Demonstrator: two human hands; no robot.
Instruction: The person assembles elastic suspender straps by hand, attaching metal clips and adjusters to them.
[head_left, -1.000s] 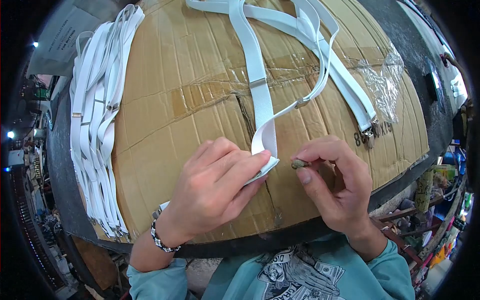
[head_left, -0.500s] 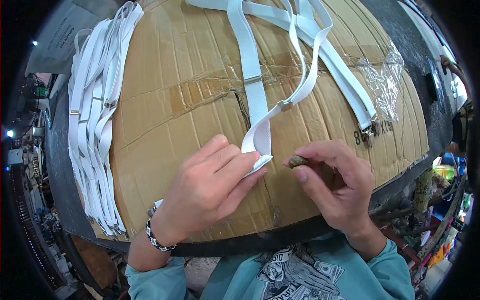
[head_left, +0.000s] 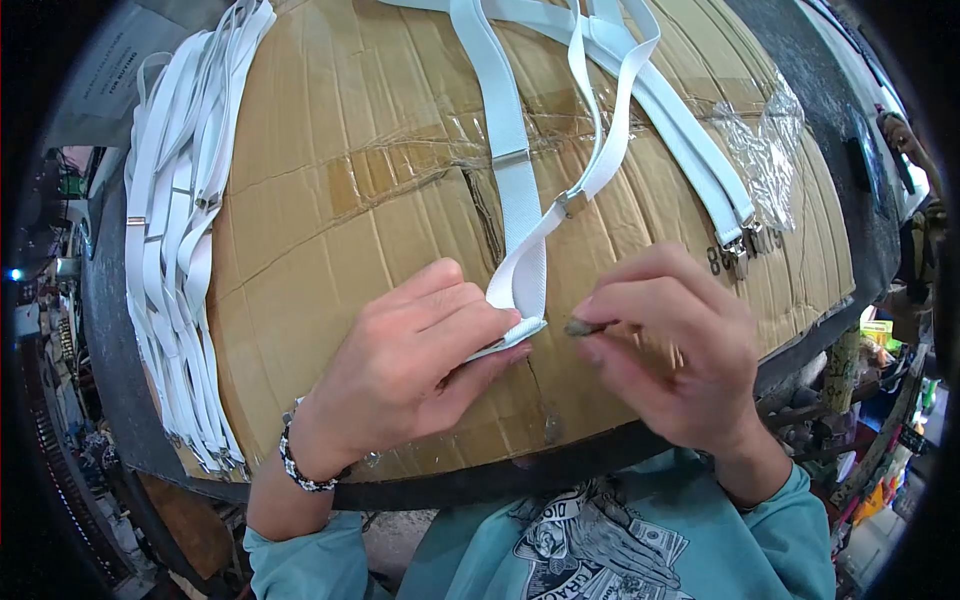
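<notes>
My left hand point(head_left: 415, 355) pinches the folded lower end of a white elastic suspender strap point(head_left: 513, 190), its tip poking out between thumb and fingers. Metal slide buckles sit on the strap, one point(head_left: 570, 204) just above the fold and another higher up. Right beside the strap's end, my right hand point(head_left: 680, 345) holds a small brownish, stone-like lump point(head_left: 580, 327) between thumb and fingertips, a little apart from the white fold. Other straps of the same suspenders run to the upper right and end in metal clips point(head_left: 737, 247).
Under everything lies a flattened cardboard sheet point(head_left: 300, 290) on a dark table point(head_left: 115, 330). A bundle of white suspenders point(head_left: 180, 240) rests along its left side. Crumpled clear plastic point(head_left: 765, 150) is stuck at the right. Cluttered items fill the floor at lower right.
My right hand has turned slightly, so the lump shows less between its fingers. The left hand keeps its pinch on the strap end. The view has shifted a little.
</notes>
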